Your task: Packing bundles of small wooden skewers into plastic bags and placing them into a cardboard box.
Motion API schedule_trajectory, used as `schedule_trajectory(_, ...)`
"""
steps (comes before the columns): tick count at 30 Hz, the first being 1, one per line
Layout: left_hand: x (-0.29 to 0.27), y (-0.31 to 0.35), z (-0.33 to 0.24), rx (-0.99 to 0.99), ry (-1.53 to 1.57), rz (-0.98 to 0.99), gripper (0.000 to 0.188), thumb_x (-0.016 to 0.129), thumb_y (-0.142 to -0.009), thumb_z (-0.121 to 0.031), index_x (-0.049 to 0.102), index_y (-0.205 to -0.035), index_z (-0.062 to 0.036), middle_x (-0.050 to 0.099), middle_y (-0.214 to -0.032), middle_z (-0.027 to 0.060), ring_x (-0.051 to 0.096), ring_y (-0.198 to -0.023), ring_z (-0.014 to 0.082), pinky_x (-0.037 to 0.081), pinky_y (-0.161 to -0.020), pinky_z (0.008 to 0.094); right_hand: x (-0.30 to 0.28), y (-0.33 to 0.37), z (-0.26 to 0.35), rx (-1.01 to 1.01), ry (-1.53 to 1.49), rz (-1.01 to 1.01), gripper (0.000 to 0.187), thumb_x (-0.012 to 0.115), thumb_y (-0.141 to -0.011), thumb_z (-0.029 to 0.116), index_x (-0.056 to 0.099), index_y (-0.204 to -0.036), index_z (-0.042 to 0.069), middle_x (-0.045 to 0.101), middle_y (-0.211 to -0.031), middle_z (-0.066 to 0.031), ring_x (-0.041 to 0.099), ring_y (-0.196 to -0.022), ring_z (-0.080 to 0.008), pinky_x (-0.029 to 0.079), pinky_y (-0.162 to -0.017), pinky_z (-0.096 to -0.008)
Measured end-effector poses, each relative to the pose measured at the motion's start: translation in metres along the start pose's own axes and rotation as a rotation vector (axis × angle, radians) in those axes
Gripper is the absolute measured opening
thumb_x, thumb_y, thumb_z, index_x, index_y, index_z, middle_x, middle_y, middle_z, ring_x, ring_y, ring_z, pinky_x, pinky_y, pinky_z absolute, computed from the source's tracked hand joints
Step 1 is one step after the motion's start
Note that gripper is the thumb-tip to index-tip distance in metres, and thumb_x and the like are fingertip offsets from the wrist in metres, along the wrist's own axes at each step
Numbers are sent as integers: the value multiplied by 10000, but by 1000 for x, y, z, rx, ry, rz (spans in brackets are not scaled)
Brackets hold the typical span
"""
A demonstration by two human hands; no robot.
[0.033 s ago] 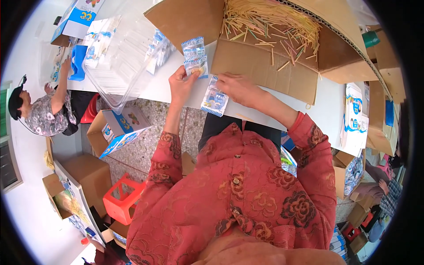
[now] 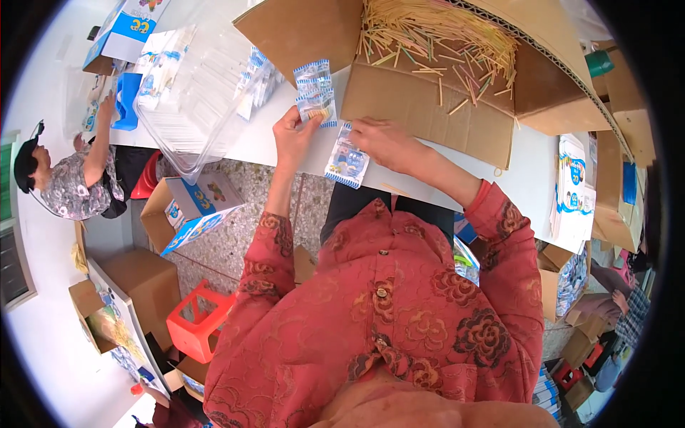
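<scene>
My left hand [image 2: 291, 140] pinches the lower end of a blue-and-white strip of small sachets [image 2: 312, 85]. Something yellowish shows at the strip's bottom, by my thumb. My right hand [image 2: 387, 145] grips the upper edge of a larger blue-and-white printed packet [image 2: 347, 162], which hangs at the near edge of the white table [image 2: 435, 187]. The right fingertips are partly hidden behind the back of that hand. Just beyond, an open cardboard box [image 2: 428, 114] lies on the table with many thin yellow sticks [image 2: 435, 36], a few pink and green among them.
Left of the box is a clear plastic tray [image 2: 193, 107] beside more sachets [image 2: 258, 78]. Flat printed packaging [image 2: 571, 182] lies at the table's right. A red stool [image 2: 200, 317] and open cartons [image 2: 189, 207] stand on the floor. Another person [image 2: 78, 171] works at the far left.
</scene>
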State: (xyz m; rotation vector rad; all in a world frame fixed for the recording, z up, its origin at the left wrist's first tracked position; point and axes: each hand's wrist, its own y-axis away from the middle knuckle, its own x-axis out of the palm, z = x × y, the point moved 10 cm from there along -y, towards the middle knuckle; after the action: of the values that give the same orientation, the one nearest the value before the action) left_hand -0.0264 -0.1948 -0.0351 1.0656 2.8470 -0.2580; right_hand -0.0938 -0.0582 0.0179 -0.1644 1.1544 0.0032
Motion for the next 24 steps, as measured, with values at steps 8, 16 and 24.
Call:
schedule_trajectory(8,-9,-10,-28,186,-444,-102,350,761,-681,-47,582,-980,-12,593,-870,60,567,-685,153,468,-608,271,3,-1,-16,77,-171,-50,159,532,-774,7,540,-932,9,567,-855,-165,595,-836,-332,481,-726,-423)
schedule_trajectory(16,-17,27,-44,120,-579,-170,418,773,-693,-139,527,-1016,-39,555,-891,47,542,-716,155,457,-607,286,-18,53,-23,218,-395,-85,222,546,-782,26,549,-1003,43,593,-811,-136,596,-716,-311,476,-626,-392)
schedule_trajectory(24,29,75,-43,57,-744,-5,444,792,-671,-262,557,-986,-54,586,-875,72,553,-692,198,460,-610,328,15,103,10,232,-320,-49,205,555,-784,35,510,-983,37,560,-863,-145,576,-806,-344,482,-691,-424)
